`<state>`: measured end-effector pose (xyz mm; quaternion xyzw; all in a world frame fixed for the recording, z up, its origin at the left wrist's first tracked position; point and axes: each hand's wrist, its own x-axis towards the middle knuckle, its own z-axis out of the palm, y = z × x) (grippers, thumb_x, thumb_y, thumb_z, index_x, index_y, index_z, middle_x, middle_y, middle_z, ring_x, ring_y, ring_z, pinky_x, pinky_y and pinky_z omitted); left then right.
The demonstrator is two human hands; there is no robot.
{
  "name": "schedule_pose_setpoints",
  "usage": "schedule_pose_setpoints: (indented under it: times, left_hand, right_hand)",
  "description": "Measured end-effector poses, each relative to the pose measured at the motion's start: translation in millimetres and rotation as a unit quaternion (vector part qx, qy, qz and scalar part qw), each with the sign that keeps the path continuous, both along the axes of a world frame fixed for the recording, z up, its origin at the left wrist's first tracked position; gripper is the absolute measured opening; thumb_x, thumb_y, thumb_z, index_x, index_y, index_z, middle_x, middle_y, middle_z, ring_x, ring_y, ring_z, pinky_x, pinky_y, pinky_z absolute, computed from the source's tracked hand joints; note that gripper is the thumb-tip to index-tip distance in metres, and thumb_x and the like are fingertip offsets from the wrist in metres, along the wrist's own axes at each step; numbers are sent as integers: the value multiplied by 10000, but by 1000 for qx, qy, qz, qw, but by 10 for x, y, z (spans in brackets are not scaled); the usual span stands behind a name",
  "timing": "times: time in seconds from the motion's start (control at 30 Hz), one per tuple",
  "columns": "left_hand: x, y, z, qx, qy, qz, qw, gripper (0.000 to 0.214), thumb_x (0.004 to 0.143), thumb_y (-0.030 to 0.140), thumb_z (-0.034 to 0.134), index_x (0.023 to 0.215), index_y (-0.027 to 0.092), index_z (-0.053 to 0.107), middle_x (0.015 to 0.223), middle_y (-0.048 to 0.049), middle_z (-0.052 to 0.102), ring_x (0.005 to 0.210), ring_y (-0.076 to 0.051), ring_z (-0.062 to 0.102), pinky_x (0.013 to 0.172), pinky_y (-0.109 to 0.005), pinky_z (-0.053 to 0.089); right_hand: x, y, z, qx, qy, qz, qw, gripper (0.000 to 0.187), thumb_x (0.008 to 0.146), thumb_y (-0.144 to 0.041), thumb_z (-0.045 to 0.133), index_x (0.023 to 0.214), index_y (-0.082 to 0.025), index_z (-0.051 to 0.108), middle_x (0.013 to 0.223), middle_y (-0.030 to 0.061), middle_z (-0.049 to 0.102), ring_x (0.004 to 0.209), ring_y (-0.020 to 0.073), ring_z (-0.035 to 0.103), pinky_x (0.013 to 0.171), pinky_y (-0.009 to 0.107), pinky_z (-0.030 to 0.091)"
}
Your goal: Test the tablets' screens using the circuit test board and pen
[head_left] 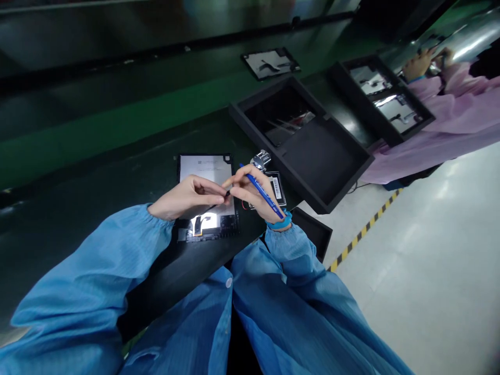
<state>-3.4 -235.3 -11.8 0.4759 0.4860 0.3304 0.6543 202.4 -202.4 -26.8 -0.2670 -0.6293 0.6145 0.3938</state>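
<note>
A tablet screen panel (207, 167) lies face down on the dark green bench, its white back and dark lower edge showing. Above it my left hand (187, 198) is closed in a pinch at the fingertips. My right hand (255, 199) meets it there, with a blue pen-like tool (266, 196) held across the palm and pointing back toward the wrist. A small dark piece shows between the fingertips of both hands; its kind cannot be made out. A flat ribbon cable (198, 225) lies on the panel's lower part.
Right of my hands are a shiny metal object (261, 159) and a labelled flat part (278, 188). A black foam tray (324, 156) holds one dark screen. Farther off lie another panel (269, 63) and a second tray (390, 138), beside a co-worker in pink sleeves (464, 99).
</note>
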Motion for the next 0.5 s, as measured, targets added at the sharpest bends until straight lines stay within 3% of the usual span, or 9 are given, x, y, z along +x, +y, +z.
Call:
schedule_pose_setpoints:
  times: [0.1, 0.17, 0.3, 0.5]
  left_hand:
    - [150, 9, -107, 74, 111, 52, 990, 242, 679, 330, 846, 877, 195, 815, 802, -63, 774, 726, -204, 691, 680, -310, 546]
    - [251, 17, -215, 145, 179, 60, 971, 245, 719, 356, 808, 885, 177, 807, 806, -67, 760, 699, -197, 659, 655, -321, 523]
    - [417, 21, -385, 244, 288, 51, 925, 173, 781, 328, 747, 861, 181, 792, 780, -47, 722, 665, -179, 611, 644, -325, 479]
    - [486, -68, -426, 273, 328, 32, 904, 175, 845, 326, 688, 909, 190, 779, 857, -50, 750, 719, -190, 647, 709, -332, 495]
  right_hand:
    - [204, 88, -178, 117, -103, -136, 978, 110, 936, -341, 641, 980, -246, 609, 1045, 28, 734, 971, 190, 692, 951, 381, 534]
    - [310, 140, -341, 139, -165, -187, 958, 93, 963, -315, 578, 987, -238, 624, 1070, 33, 732, 995, 197, 695, 980, 388, 519]
    - [388, 113, -580, 125, -200, -183, 954, 154, 990, -302, 481, 1080, -253, 595, 1192, 41, 713, 1116, 211, 666, 1038, 407, 494]
    - [384, -203, -577, 96, -185, -160, 965, 170, 1025, -311, 436, 1102, -263, 580, 1269, 34, 686, 1178, 200, 635, 1066, 394, 476]
